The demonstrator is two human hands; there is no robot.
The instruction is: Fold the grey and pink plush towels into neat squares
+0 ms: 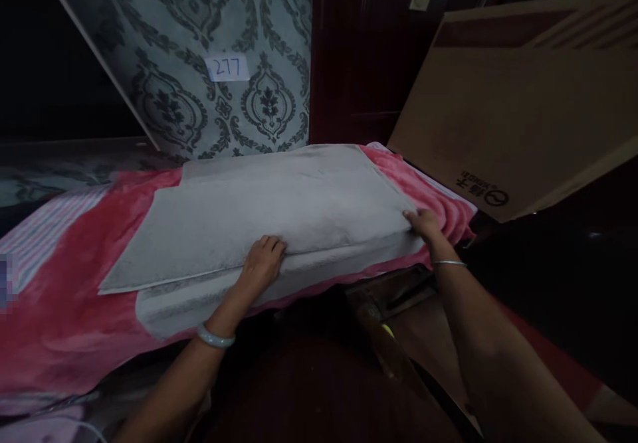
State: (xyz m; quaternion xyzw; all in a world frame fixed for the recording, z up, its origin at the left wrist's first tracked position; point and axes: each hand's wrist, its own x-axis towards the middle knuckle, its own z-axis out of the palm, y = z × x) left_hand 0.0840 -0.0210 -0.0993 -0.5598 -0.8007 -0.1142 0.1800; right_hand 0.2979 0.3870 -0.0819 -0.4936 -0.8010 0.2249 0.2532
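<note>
A light grey, plush-looking cloth (299, 194), perhaps a towel, lies folded lengthwise in layers. Its upper layer stops short of the lower one along the front and juts out past it at the left. My left hand (264, 258) is closed at the upper layer's front edge, near the middle, with its fingers bent over the fabric. At the right end, my right hand (423, 224) pinches the front corner between thumb and fingers. Beneath the grey cloth spreads a pink-red plush blanket (90, 264), showing at both ends and along the front.
A striped cloth (60, 214) lies under the blanket at the left. A large cardboard box (518, 111) leans at the right, close behind my right hand. Patterned wallpaper (269, 18) with a paper label (228, 68) rises behind. A dark screen-like panel (60, 64) stands at upper left.
</note>
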